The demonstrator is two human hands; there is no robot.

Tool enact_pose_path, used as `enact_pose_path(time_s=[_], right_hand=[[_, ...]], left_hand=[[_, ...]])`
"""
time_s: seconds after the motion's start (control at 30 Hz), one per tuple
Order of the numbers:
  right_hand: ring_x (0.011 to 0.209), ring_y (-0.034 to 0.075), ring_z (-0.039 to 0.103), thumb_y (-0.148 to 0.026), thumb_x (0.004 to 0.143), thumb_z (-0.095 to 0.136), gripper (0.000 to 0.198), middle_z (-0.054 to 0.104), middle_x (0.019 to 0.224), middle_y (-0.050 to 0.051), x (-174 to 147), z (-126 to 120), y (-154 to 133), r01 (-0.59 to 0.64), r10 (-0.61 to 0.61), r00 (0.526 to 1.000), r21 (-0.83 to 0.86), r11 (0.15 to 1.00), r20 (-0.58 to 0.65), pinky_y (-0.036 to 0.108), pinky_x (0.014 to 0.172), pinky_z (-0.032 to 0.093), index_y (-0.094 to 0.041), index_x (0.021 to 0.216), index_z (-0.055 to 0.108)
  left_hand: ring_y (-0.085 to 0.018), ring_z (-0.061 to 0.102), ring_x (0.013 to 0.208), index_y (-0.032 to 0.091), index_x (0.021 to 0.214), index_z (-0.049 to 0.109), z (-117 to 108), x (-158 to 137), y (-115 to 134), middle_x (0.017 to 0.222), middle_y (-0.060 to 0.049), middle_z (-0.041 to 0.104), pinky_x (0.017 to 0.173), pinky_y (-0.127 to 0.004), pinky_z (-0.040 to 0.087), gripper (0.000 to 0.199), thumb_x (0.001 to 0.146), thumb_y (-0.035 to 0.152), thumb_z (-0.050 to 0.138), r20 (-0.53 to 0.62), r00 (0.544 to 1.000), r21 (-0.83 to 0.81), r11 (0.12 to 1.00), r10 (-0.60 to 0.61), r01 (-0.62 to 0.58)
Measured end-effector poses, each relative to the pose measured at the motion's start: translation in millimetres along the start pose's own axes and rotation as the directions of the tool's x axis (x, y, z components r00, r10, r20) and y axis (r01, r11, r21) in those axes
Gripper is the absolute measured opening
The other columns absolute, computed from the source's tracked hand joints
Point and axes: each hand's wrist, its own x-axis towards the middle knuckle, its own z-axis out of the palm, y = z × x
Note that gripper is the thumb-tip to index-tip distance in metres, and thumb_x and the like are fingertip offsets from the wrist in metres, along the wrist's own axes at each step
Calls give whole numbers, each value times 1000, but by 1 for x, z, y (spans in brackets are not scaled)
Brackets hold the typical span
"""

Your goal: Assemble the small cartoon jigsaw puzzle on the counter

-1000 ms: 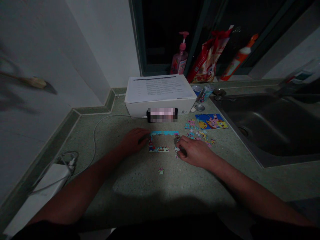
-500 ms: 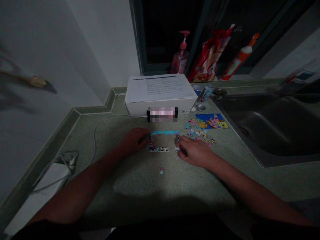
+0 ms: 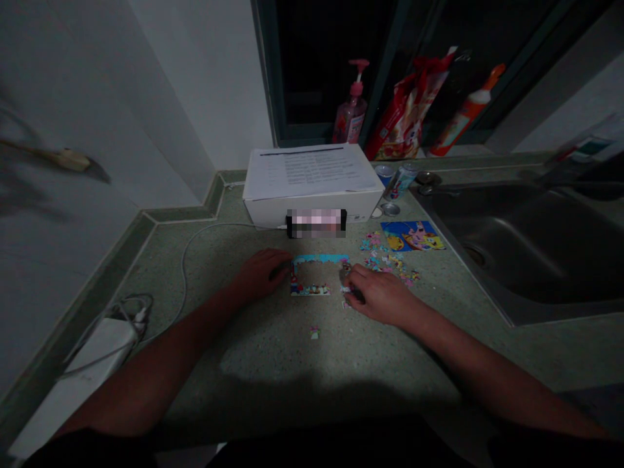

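A partly joined jigsaw puzzle [image 3: 322,259] lies flat on the counter, with a light blue top strip, a left side and a bottom strip framing bare counter. My left hand [image 3: 260,274] rests at its left edge, fingers stretched toward the upper left corner and thumb apart. At the right side, my right hand [image 3: 377,290] has its fingers bent and pinched at a small puzzle piece [image 3: 345,288], which they partly cover. Another loose piece [image 3: 346,304] is just below those fingertips. Nearer to me lies a single puzzle piece [image 3: 314,333].
Loose puzzle pieces [image 3: 387,262] are heaped right of my right hand, below a blue cartoon picture card [image 3: 413,236]. Behind the puzzle, a phone [image 3: 316,224] with a cable leans on a white box [image 3: 263,211]. A sink [image 3: 517,312] is at right, a power strip [image 3: 102,351] at left.
Both hands stay almost where they were. The right fingertips have shifted very slightly over the puzzle piece at the right side.
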Motion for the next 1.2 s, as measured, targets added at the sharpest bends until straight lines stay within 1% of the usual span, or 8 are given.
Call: enact_pose_path(time_s=[0.17, 0.3, 0.37, 0.5, 0.73, 0.9, 1.07, 1.2], right_hand=[[98, 27, 71, -24, 102, 53, 17, 72, 112, 11, -1, -1, -1, 18, -18, 1000, -18, 1000, -3, 39, 78, 50, -24, 106, 70], [94, 24, 71, -19, 104, 50, 21, 73, 109, 10, -1, -2, 0, 40, -40, 999, -53, 998, 7, 37, 78, 49, -21, 104, 71], [94, 23, 71, -19, 105, 50, 21, 74, 108, 10, -1, -1, 2, 54, -54, 999, -53, 997, 2, 36, 77, 49, -21, 103, 71], [92, 24, 71, -18, 102, 53, 20, 74, 105, 8, -1, 1, 6, 56, -57, 998, -39, 998, -25, 36, 74, 48, -24, 101, 72], [91, 24, 70, -18, 102, 53, 21, 74, 104, 7, -2, 1, 8, 67, -68, 996, -27, 997, -56, 35, 71, 45, -25, 99, 73], [90, 22, 70, -16, 101, 55, 20, 74, 101, 7, -2, -1, 6, 91, -91, 996, -17, 996, -20, 35, 71, 45, -24, 94, 71], [95, 23, 70, -19, 106, 52, 21, 74, 106, 9, -3, -4, 10, 47, -49, 998, -49, 998, -51, 35, 76, 49, -21, 103, 73], [99, 23, 72, -21, 108, 51, 23, 74, 108, 9, -2, -4, 13, 37, -39, 999, -71, 997, -22, 36, 81, 52, -20, 105, 74]], left_hand=[[-33, 68, 130, 26, 138, 68, -3, 0, 2, 142, -7, 75, 117, -55, 56, 33, 108, 27, 54, 27, 999, -12, 999, -39, 40], [-32, 69, 128, 29, 137, 69, -3, 1, 1, 141, -5, 76, 116, -55, 57, 35, 108, 33, 51, 25, 999, -23, 999, -46, 46], [-32, 70, 128, 28, 137, 70, -1, 1, -1, 140, -7, 76, 114, -56, 58, 36, 107, 34, 51, 11, 999, -21, 999, -32, 32], [-31, 72, 128, 22, 136, 71, 3, 1, -4, 137, -12, 77, 113, -55, 59, 36, 105, 30, 56, -16, 1000, 6, 1000, -2, 2], [-30, 72, 128, 23, 136, 72, 4, 1, -5, 137, -11, 78, 114, -53, 59, 35, 105, 29, 57, -18, 1000, 21, 1000, -6, 6], [-30, 72, 128, 22, 136, 71, 4, 1, -5, 136, -12, 78, 114, -53, 60, 35, 104, 28, 58, -24, 1000, 12, 1000, 1, -1], [-30, 72, 128, 23, 136, 71, 4, 0, -5, 137, -12, 78, 113, -55, 60, 35, 105, 30, 56, -21, 1000, 9, 1000, -5, 5], [-30, 72, 128, 24, 135, 71, 4, 0, -4, 137, -12, 78, 113, -55, 60, 36, 106, 32, 52, -21, 1000, 1, 1000, -4, 4]])
